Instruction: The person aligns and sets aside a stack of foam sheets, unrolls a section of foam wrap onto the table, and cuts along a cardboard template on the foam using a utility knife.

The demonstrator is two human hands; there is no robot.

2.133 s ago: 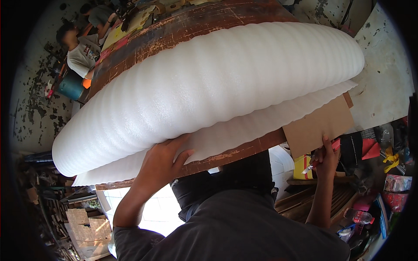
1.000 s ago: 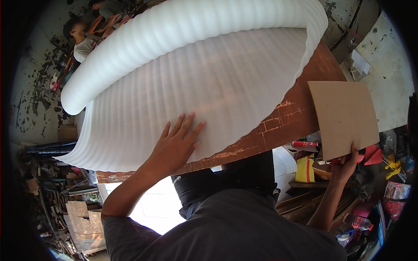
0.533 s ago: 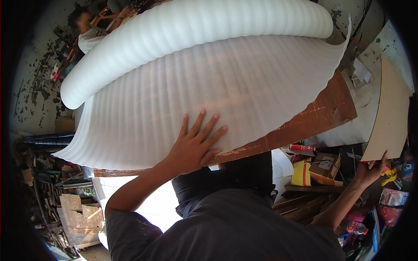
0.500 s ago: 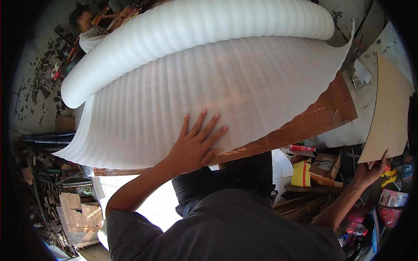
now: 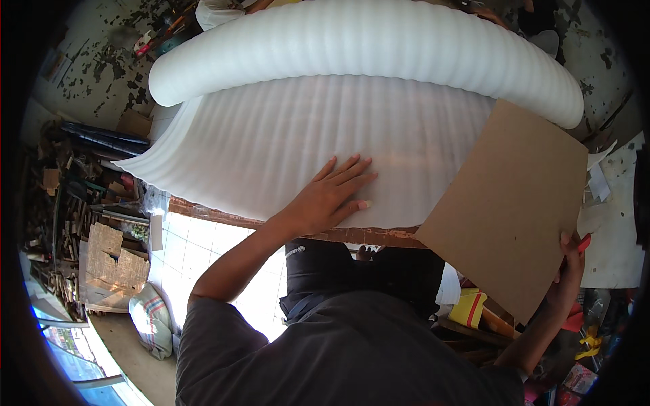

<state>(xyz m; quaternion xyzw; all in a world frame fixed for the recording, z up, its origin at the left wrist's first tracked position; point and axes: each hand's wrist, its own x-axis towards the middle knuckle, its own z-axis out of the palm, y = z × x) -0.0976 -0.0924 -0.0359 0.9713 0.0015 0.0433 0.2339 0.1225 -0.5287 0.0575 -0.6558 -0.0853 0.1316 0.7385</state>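
A white ribbed foam sheet [image 5: 271, 135] is spread over a worn brown board [image 5: 365, 235], and its far part is wound into a thick roll [image 5: 365, 47]. My left hand [image 5: 332, 193] lies flat on the foam near its front edge, fingers spread. My right hand [image 5: 570, 260] grips a stiff brown fibreboard sheet [image 5: 511, 203] by its right edge. That sheet slants over the right part of the foam, its left corner close to the board's front edge. Beside my right fingers a small red thing [image 5: 583, 242] sticks out; whether I hold it I cannot tell.
Wood offcuts [image 5: 64, 223] and torn cardboard [image 5: 112, 264] crowd the left side, with a striped sack [image 5: 151, 321] below. A yellow box [image 5: 467, 308] and clutter sit at lower right. A pale panel [image 5: 613, 230] stands at far right. Other people are partly visible behind the roll.
My right hand has brought the brown sheet leftward from the far right, over the foam's right part. My left hand stays flat on the foam. The view has shifted.
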